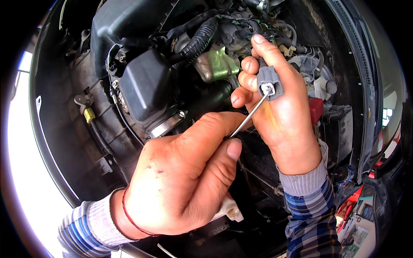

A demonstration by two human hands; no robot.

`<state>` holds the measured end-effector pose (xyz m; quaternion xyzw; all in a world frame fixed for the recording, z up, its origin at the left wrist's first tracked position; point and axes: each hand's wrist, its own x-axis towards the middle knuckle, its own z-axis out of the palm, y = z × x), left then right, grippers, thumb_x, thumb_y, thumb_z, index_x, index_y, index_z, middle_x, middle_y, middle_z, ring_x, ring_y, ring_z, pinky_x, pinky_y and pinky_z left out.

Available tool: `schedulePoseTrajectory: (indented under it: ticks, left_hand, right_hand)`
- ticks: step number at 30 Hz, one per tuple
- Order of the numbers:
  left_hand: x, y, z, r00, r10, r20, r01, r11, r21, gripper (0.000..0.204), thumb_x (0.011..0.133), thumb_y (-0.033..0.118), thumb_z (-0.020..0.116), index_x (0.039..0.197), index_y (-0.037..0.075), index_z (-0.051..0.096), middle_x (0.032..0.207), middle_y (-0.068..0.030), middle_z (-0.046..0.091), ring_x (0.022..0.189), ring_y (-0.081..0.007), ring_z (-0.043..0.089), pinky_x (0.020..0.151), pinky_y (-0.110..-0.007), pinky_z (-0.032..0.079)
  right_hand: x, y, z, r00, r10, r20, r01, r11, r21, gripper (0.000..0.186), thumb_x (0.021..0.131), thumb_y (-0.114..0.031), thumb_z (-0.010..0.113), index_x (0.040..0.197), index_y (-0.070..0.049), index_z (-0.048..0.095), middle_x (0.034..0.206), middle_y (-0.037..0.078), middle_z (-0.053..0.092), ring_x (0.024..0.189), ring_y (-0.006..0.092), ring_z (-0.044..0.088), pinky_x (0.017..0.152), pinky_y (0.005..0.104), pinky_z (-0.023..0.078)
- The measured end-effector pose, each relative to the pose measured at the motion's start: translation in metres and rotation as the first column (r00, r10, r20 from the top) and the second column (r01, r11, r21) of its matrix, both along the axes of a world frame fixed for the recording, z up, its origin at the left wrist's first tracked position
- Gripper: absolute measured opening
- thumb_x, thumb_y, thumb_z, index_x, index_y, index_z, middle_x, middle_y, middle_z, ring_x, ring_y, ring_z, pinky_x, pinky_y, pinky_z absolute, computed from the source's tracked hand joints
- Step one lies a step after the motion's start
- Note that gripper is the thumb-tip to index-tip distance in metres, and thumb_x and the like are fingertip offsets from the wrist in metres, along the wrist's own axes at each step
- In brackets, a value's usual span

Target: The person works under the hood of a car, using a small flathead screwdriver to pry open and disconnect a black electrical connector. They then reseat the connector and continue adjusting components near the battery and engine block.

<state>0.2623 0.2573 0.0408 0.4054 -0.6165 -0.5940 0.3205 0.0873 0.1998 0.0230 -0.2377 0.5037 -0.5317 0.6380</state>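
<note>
Resting in the right hand [284,107], above the engine bay: one grey connector [271,78], moulded plastic, boxy in form, its mouth turned toward the lower edge of the view. It is held against the palm by curled fingers; a short dark sleeve [261,62] is seen behind it. Within the mouth is seated one small white insert [267,89].

Left hand [180,180]: closed, with one thin metal pick [247,121] pinched between thumb and forefinger; shaft straight, slender, smooth and bright; its rear end concealed. Whether the two hands are touching cannot be told.

Progress, as judged: the connector is free of any mating half, and the pick has been brought to the insert. Work inside the mouth appears under way and unfinished, the insert being in the housing; whether the tip has entered or only touches cannot be told. No mating half is yet fitted.

Surroundings: one black plastic cover [146,86], matte, round-cornered; one corrugated hose [202,38], black, ridged; one metal clamp band [167,125], shiny, curved; plaid sleeves [309,215], woven, finished with ribbed grey cuffs [303,182]
</note>
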Motion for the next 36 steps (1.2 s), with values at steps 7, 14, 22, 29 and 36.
schedulePoseTrajectory:
  ticks: [7, 14, 22, 29, 36]
  left_hand:
    - [0.002, 0.001, 0.003, 1.0, 0.0, 0.001, 0.0, 0.998, 0.057, 0.035, 0.105, 0.019, 0.049, 0.124, -0.007, 0.06, 0.074, -0.0064, 0.066, 0.068, -0.011, 0.066, 0.066, -0.023, 0.051]
    - [0.004, 0.001, 0.005, 0.998, -0.055, 0.025, 0.053, 0.996, 0.071, 0.034, 0.105, 0.02, 0.048, 0.123, -0.007, 0.06, 0.076, -0.007, 0.067, 0.069, -0.0118, 0.067, 0.067, -0.023, 0.051]
    - [0.006, 0.001, 0.005, 0.996, -0.075, 0.049, 0.071, 0.995, 0.071, 0.034, 0.105, 0.019, 0.047, 0.124, -0.007, 0.058, 0.088, -0.0095, 0.07, 0.073, -0.0142, 0.07, 0.071, -0.025, 0.053]
    - [0.007, 0.0, 0.009, 0.994, -0.095, 0.05, 0.091, 0.993, 0.069, 0.034, 0.104, 0.016, 0.045, 0.124, -0.008, 0.058, 0.098, -0.0129, 0.07, 0.076, -0.0154, 0.071, 0.072, -0.026, 0.055]
    - [0.007, 0.0, 0.008, 0.995, -0.092, 0.039, 0.09, 0.995, 0.051, 0.034, 0.104, 0.016, 0.045, 0.123, -0.01, 0.058, 0.106, -0.0157, 0.069, 0.076, -0.0155, 0.071, 0.071, -0.026, 0.055]
  right_hand:
    - [-0.001, 0.0, -0.002, 1.0, 0.001, -0.029, -0.002, 1.0, -0.029, 0.022, 0.096, -0.027, 0.066, 0.098, -0.006, 0.058, 0.077, 0.002, 0.055, 0.06, 0.0093, 0.054, 0.046, 0.0316, 0.052]
    - [-0.003, -0.001, -0.007, 0.999, 0.011, -0.048, -0.014, 0.998, -0.058, 0.022, 0.096, -0.027, 0.067, 0.096, -0.006, 0.06, 0.077, 0.002, 0.056, 0.059, 0.0095, 0.053, 0.046, 0.0323, 0.051]
    - [0.0, 0.0, -0.005, 0.999, 0.012, -0.038, -0.014, 0.999, -0.046, 0.021, 0.097, -0.026, 0.066, 0.094, -0.007, 0.059, 0.076, 0.001, 0.055, 0.057, 0.0094, 0.052, 0.046, 0.0322, 0.05]
    - [0.0, -0.001, -0.002, 0.998, 0.009, 0.06, -0.009, 1.0, -0.004, 0.02, 0.099, -0.025, 0.063, 0.096, -0.007, 0.056, 0.074, -0.001, 0.053, 0.055, 0.0076, 0.053, 0.046, 0.0308, 0.05]
    - [-0.001, -0.002, -0.002, 0.992, 0.015, 0.125, -0.017, 1.0, 0.012, 0.019, 0.101, -0.026, 0.061, 0.095, -0.008, 0.056, 0.073, -0.002, 0.054, 0.053, 0.0063, 0.053, 0.047, 0.0296, 0.048]
